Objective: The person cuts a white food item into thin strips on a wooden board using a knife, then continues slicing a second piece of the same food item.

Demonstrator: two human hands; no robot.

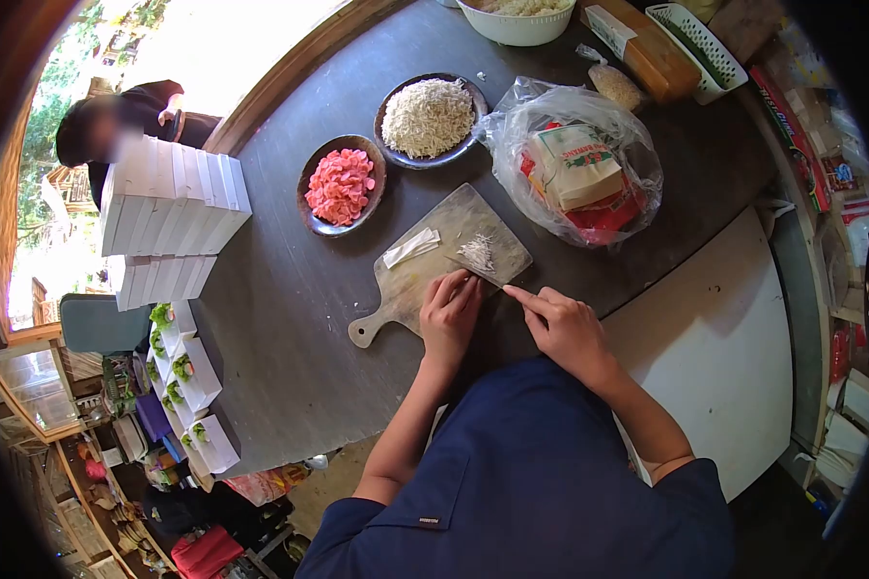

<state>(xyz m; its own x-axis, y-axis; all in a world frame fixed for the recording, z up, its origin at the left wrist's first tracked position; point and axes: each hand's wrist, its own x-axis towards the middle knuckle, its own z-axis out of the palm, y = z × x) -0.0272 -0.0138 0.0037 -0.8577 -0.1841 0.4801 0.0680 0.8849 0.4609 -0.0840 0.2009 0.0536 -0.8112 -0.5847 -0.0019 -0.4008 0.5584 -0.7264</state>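
A wooden cutting board (406, 280) lies on the dark table, its handle toward the lower left. Pale strips (412, 247) rest on its left part, and a small heap of thin white shreds (477, 253) on its right part. My right hand (562, 326) is closed on a knife (480, 274), index finger stretched along it, the blade beside the shreds. My left hand (451, 307) is closed at the board's near edge with fingertips by the blade; what it pinches, if anything, is hidden.
Beyond the board stand a bowl of pink slices (340, 186), a bowl of white shreds (428, 118) and a plastic bag with packets (581, 169). Stacked white boxes (174, 198) and open boxes with greens (196, 372) line the left edge. A person (130, 121) is behind the stack.
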